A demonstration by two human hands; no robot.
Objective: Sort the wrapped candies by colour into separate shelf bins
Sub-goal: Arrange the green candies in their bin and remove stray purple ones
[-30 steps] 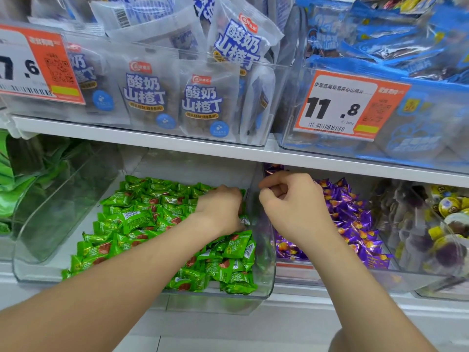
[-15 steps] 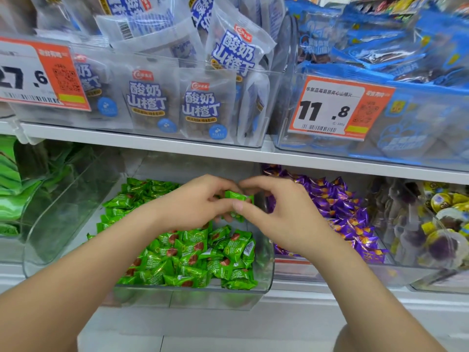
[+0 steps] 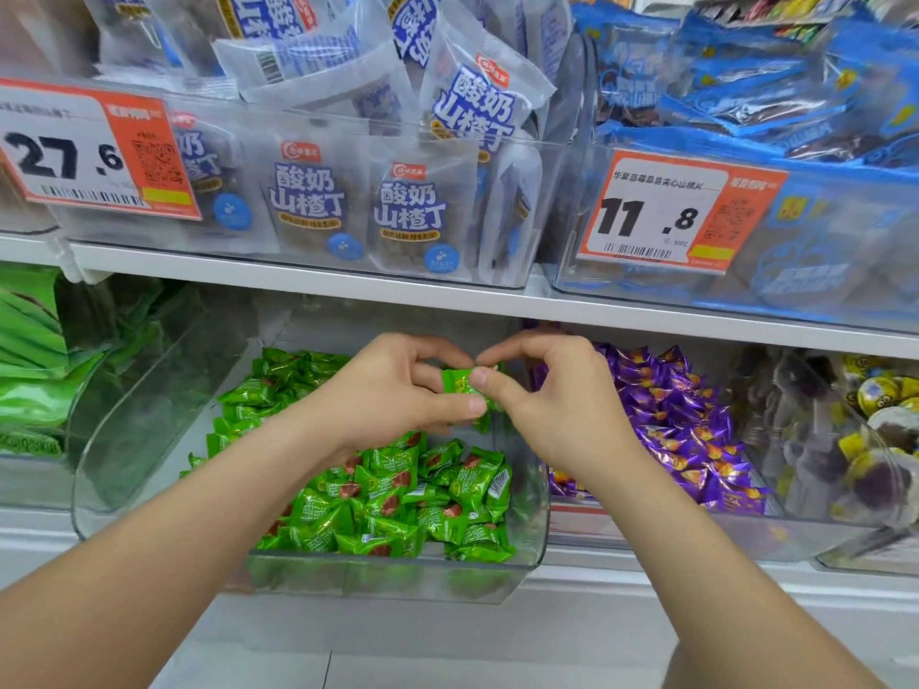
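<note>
Both hands meet over the clear bin (image 3: 398, 579) of green wrapped candies (image 3: 398, 499) on the lower shelf. My left hand (image 3: 393, 390) and my right hand (image 3: 557, 400) together pinch one green wrapped candy (image 3: 456, 381) between thumbs and fingertips, above the pile near the bin's right wall. To the right, a second clear bin (image 3: 646, 534) holds purple wrapped candies (image 3: 681, 430). My fingers hide part of the held candy.
A bin of green packets (image 3: 30, 380) stands at the far left, and a bin of yellow and dark sweets (image 3: 870, 440) at the far right. The white shelf (image 3: 348, 285) above carries bins of white pouches (image 3: 318, 201) and blue bags (image 3: 795, 92) with orange price tags (image 3: 666, 211).
My left hand has come up out of the green pile with a candy, and my right hand has moved left from the purple bin's edge to pinch the same candy.
</note>
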